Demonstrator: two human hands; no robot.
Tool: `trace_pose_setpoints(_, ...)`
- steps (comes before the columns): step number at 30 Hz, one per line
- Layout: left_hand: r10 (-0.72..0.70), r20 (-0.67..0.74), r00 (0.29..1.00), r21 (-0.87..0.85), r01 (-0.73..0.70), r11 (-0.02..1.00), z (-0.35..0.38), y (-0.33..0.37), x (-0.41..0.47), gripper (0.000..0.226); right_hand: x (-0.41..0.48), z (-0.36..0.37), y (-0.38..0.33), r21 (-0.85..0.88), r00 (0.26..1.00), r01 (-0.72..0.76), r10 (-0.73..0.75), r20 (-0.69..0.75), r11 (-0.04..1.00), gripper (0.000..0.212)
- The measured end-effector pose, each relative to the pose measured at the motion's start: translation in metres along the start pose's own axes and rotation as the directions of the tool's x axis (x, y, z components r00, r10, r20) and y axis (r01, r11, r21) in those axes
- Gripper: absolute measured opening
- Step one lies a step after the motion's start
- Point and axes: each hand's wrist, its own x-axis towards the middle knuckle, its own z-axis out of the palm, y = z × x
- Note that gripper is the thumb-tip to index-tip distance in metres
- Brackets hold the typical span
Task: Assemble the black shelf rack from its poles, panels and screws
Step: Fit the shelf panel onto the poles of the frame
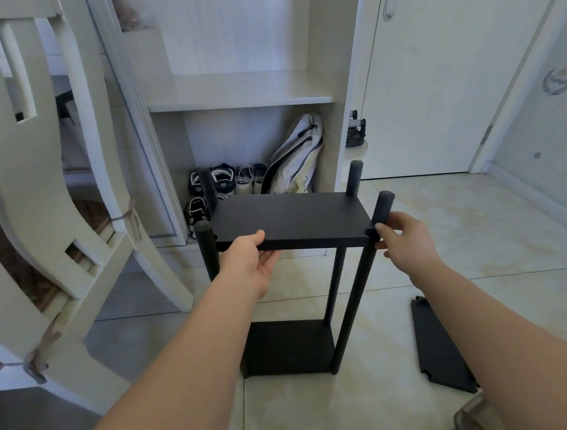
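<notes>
Tiled floor (446, 253) before cupboard (240, 100): rack (288, 345) stood on it. At near edge of upper panel (289, 217), left hand (249, 267) gripped, thumb above, fingers below, likely to keep it level. At corner, right hand (408, 239) pinched front pole (358, 293), probably steadying joint. Aside lay spare panel (442, 344).

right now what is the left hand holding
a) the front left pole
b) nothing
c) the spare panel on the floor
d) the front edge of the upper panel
d: the left hand pinches the front edge of the upper panel, thumb on top and fingers beneath, while the right hand grips the front right pole.
</notes>
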Motion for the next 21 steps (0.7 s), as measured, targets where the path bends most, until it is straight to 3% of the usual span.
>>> trace_pose_setpoints(21,-0.027,-0.078,0.997,-0.133,0.017,0.991,-0.004,-0.016,0.005,0.031,-0.006,0.002,-0.005,0.016,1.000,0.008,-0.008,0.015,1.000,0.011)
